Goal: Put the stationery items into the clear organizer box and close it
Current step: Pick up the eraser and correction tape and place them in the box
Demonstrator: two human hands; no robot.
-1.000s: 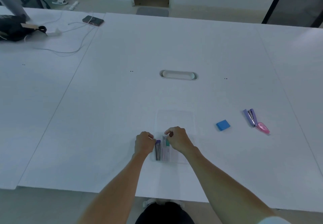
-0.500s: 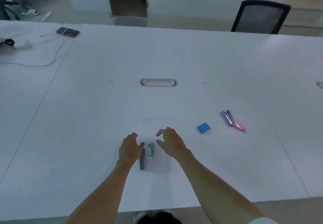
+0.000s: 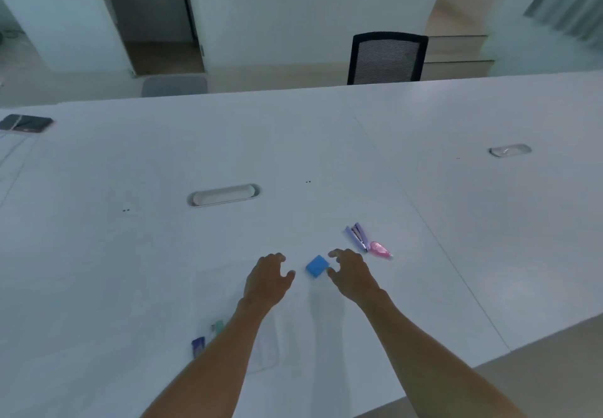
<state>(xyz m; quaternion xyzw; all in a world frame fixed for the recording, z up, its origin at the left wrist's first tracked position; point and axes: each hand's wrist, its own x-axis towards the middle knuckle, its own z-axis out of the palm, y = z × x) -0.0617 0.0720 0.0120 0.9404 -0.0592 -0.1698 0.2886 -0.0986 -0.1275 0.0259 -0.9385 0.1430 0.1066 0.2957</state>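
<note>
Right hand (image 3: 354,275), fingers spread, hovers beside a blue eraser (image 3: 317,266); left hand (image 3: 268,282) curls open opposite, bare white table (image 3: 424,208) stretching beyond both.

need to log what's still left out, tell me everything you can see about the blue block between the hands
The blue block is a small, flat, square-edged piece in solid bright blue, matte, perhaps an eraser. It lies flat on the white table, turned diagonally to the table edge, outside the clear organizer box. The left hand and right hand flank it with open fingers; the right fingertips are closest, but contact cannot be confirmed.
</note>
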